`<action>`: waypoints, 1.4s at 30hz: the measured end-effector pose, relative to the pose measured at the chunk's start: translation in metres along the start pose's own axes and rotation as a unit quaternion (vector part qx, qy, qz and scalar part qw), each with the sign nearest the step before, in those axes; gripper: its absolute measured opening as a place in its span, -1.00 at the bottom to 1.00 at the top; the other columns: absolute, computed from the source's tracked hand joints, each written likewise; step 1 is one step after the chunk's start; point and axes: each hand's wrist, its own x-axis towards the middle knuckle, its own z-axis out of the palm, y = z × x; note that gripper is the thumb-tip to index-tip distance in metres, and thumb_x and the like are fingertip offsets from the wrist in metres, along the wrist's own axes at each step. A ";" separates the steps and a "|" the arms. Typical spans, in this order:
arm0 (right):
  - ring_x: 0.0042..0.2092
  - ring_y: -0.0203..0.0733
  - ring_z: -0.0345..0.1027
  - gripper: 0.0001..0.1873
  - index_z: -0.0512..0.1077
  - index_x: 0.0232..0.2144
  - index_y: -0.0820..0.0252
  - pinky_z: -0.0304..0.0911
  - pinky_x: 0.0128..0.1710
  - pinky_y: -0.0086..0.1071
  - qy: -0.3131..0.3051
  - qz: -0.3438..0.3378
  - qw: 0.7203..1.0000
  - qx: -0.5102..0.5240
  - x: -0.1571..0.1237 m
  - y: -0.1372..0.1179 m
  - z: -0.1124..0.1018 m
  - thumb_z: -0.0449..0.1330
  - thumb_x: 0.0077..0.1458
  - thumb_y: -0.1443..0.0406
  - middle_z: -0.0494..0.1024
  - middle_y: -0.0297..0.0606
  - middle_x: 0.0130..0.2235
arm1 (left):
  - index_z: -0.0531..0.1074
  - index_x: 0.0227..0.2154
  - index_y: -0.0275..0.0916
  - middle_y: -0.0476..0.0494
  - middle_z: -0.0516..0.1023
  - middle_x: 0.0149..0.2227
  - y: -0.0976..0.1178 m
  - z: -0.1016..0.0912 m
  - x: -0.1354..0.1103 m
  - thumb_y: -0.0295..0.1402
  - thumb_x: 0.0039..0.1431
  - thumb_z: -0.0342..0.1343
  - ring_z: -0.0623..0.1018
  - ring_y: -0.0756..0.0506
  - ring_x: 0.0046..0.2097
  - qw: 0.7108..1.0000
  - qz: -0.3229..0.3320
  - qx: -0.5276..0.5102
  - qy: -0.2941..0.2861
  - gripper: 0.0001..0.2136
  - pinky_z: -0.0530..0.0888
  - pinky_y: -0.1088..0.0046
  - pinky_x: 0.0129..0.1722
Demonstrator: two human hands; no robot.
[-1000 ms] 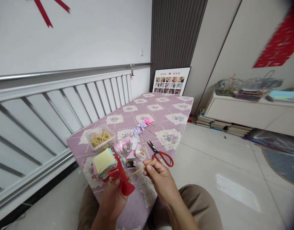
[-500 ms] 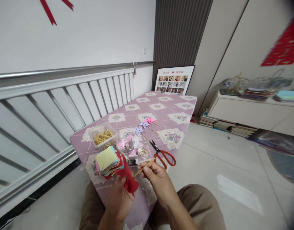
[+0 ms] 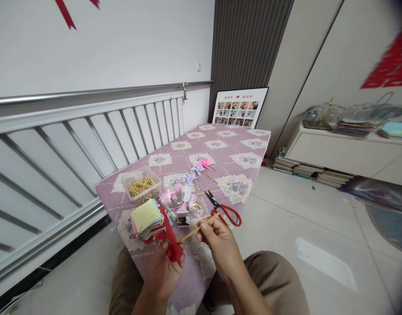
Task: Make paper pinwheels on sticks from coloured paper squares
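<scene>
My left hand (image 3: pixel 164 267) is closed on a red paper pinwheel (image 3: pixel 175 253) with folded blades, low over the near end of the table. My right hand (image 3: pixel 217 240) pinches a thin wooden stick (image 3: pixel 197 228). The stick's far end meets the pinwheel; whether it is fastened there I cannot tell. Just beyond my left hand lies a stack of coloured paper squares (image 3: pixel 146 217), yellow on top. Red-handled scissors (image 3: pixel 227 210) rest past my right hand. A small open box (image 3: pixel 183 219) with dark bits sits ahead of both hands.
A clear tub (image 3: pixel 141 186) of wooden sticks stands at the left. Near it are a pink dish (image 3: pixel 174 199) of small metal pieces and a round container (image 3: pixel 196 207). Two lilac pinwheels (image 3: pixel 189 177) and a pink pinwheel (image 3: pixel 205 163) lie farther back. A white railing (image 3: pixel 85 135) borders the table.
The red pinwheel has tilted and shifted slightly left in my left hand. My right hand has moved slightly right with the stick, showing more of its length.
</scene>
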 end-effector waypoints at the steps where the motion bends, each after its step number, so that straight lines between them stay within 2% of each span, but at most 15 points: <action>1: -0.49 -0.34 0.35 -0.73 0.50 -0.48 0.18 0.28 -0.45 -0.47 0.013 0.008 1.000 0.018 0.001 0.000 0.000 0.38 -0.09 0.10 0.55 -0.36 -0.46 | 0.56 -0.41 -0.16 -0.05 0.58 -0.34 0.002 0.001 -0.001 -0.47 0.00 0.24 0.55 0.01 -0.35 1.000 0.002 0.001 -0.008 -0.91 0.52 0.57 -0.40; 7: -0.49 -0.37 0.43 -0.68 0.51 -0.49 0.17 0.39 -0.47 -0.51 0.075 0.041 0.986 0.143 0.004 -0.008 -0.003 0.48 -0.25 0.13 0.59 -0.39 -0.46 | 0.53 -0.34 -0.26 -0.01 0.53 -0.36 0.011 0.003 -0.003 -0.45 -0.05 0.31 0.50 0.09 -0.37 0.999 0.016 -0.027 -0.041 -0.83 0.51 0.67 -0.39; 13: -0.49 -0.38 0.46 -0.67 0.52 -0.49 0.16 0.42 -0.46 -0.55 0.083 0.067 0.976 0.191 0.006 -0.014 -0.004 0.51 -0.30 0.17 0.59 -0.41 -0.48 | 0.52 -0.36 -0.25 0.00 0.55 -0.35 0.016 0.006 -0.004 -0.47 -0.08 0.33 0.51 0.09 -0.37 0.998 0.011 -0.040 -0.037 -0.82 0.51 0.66 -0.39; 21: -0.46 -0.39 0.45 -0.71 0.52 -0.49 0.14 0.43 -0.42 -0.56 0.059 0.072 0.978 0.188 0.006 -0.012 -0.006 0.49 -0.25 0.16 0.60 -0.41 -0.45 | 0.51 -0.36 -0.20 0.03 0.53 -0.36 0.013 0.004 -0.003 -0.40 -0.08 0.34 0.50 0.07 -0.38 0.999 0.031 -0.001 -0.021 -0.82 0.46 0.60 -0.41; 25: -0.39 -0.33 0.45 -0.72 0.51 -0.47 0.13 0.41 -0.39 -0.53 0.020 0.065 0.989 0.129 0.000 -0.011 -0.004 0.46 -0.19 0.13 0.60 -0.36 -0.41 | 0.49 -0.40 -0.19 0.02 0.49 -0.40 0.012 0.009 -0.005 -0.43 -0.06 0.33 0.47 0.03 -0.40 0.997 0.054 0.041 -0.035 -0.85 0.41 0.51 -0.41; 31: -0.38 -0.31 0.41 -0.80 0.50 -0.35 0.08 0.34 -0.32 -0.46 -0.062 0.007 0.997 -0.034 -0.011 -0.010 -0.004 0.30 0.05 0.11 0.52 -0.38 -0.42 | 0.36 -0.52 -0.20 0.09 0.34 -0.50 0.017 0.014 -0.010 -0.31 -0.09 0.36 0.35 0.08 -0.52 0.985 0.037 0.063 -0.156 -0.76 0.35 0.49 -0.41; 35: -0.32 -0.25 0.40 -0.85 0.48 -0.33 0.03 0.32 -0.27 -0.43 -0.073 -0.047 0.992 -0.086 -0.019 -0.020 -0.002 0.20 0.16 0.13 0.52 -0.36 -0.35 | 0.31 -0.54 -0.20 0.08 0.29 -0.51 0.021 0.010 -0.011 -0.25 -0.07 0.34 0.38 0.04 -0.47 0.979 0.037 0.066 -0.190 -0.72 0.35 0.47 -0.39; 38: -0.26 -0.18 0.43 -0.84 0.50 -0.33 0.04 0.35 -0.25 -0.38 -0.104 -0.086 0.979 -0.153 -0.026 -0.031 0.004 0.17 0.18 0.14 0.57 -0.27 -0.28 | 0.32 -0.55 -0.21 0.06 0.30 -0.49 0.022 0.009 -0.011 -0.23 -0.06 0.33 0.41 0.01 -0.42 0.977 0.037 0.059 -0.203 -0.72 0.36 0.45 -0.37; 42: -0.28 -0.16 0.46 -0.84 0.52 -0.36 0.09 0.35 -0.26 -0.39 -0.133 -0.144 0.941 -0.277 -0.035 -0.043 0.012 0.16 0.17 0.21 0.58 -0.24 -0.32 | 0.27 -0.58 -0.23 0.03 0.30 -0.48 0.022 0.010 -0.007 -0.26 -0.03 0.31 0.39 0.00 -0.40 0.973 0.044 0.078 -0.212 -0.70 0.35 0.46 -0.39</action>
